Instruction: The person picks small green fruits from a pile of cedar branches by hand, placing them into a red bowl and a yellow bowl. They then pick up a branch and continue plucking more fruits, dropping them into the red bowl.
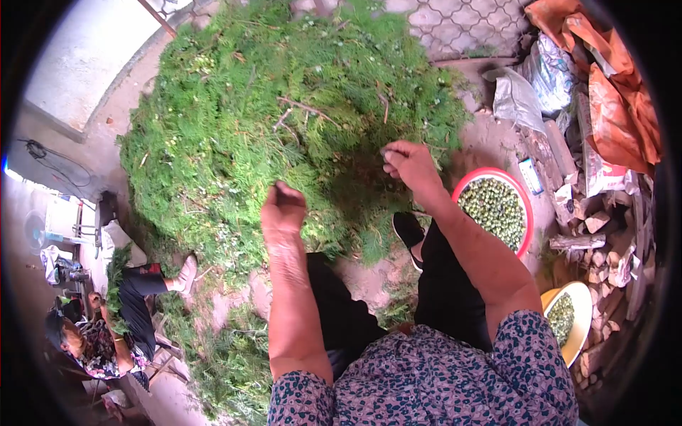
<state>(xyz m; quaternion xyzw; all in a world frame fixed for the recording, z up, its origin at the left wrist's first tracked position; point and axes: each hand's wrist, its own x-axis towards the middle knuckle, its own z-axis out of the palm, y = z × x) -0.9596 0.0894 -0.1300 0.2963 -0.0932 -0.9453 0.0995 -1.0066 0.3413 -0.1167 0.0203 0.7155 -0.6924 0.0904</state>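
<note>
A broad heap of green sprigs covers the ground before a seated person, with a red basin of small green fruits just right of it. Loose fruits could well slip into the foliage and be lost, since the basin sits aside, not beneath the hands. These are apart at the heap's near edge: left hand curled closed, right hand pinching a sprig.

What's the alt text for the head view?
Seen from above, a seated person's left hand and right hand, fingers curled, work at a big pile of green sprigs. A red basin of small green fruits sits to their right, and another person sits at lower left.
</note>
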